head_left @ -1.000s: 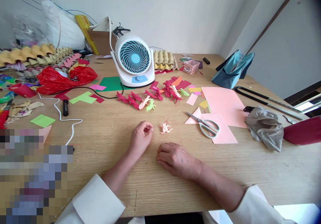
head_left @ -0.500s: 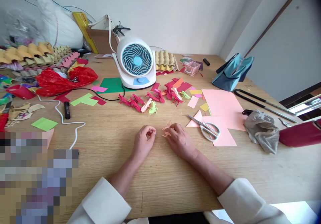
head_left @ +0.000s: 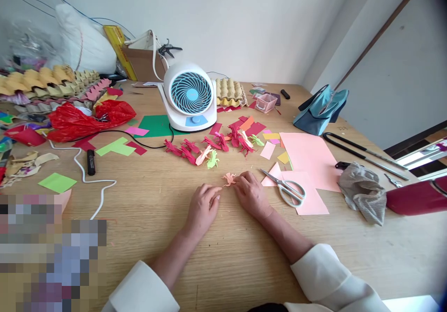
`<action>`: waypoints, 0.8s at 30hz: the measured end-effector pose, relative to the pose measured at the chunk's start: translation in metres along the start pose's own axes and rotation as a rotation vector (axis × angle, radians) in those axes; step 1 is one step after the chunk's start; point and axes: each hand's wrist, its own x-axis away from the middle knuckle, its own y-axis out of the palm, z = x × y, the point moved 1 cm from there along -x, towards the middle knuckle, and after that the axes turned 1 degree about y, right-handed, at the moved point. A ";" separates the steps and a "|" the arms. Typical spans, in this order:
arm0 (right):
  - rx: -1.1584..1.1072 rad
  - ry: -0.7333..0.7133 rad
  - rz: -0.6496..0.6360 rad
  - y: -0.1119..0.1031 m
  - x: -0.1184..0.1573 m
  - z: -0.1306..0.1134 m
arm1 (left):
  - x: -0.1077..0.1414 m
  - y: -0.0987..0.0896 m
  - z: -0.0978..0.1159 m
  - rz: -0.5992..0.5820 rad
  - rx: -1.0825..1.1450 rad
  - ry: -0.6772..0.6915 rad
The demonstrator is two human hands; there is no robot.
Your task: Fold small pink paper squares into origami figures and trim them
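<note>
A small salmon-pink origami animal with thin, spread legs lies on the table between my hands. My right hand has its fingers curled at the figure's right side, the fingertips pinching its edge. My left hand rests just left and in front of it, index finger stretched toward it, holding nothing that I can see. Behind them is a row of folded paper animals: several red ones, a pale pink one and a light green one. Scissors with white handles lie to the right.
Pink paper sheets lie under and behind the scissors. A white fan stands at the back. A black marker and white cord are at left. On the right are a grey cloth, a blue bag and a dark red bottle.
My left index finger has straightened toward the pink origami animal. My right hand has drawn back slightly to its side, so more of the figure shows. The whole view has shifted slightly.
</note>
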 end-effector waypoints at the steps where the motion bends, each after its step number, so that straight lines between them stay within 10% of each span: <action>1: -0.017 0.009 -0.013 -0.001 0.001 0.000 | -0.001 0.002 0.002 -0.023 -0.060 0.036; 24: 0.028 -0.080 -0.105 0.001 0.002 -0.002 | -0.012 0.011 0.017 -0.329 -0.566 0.132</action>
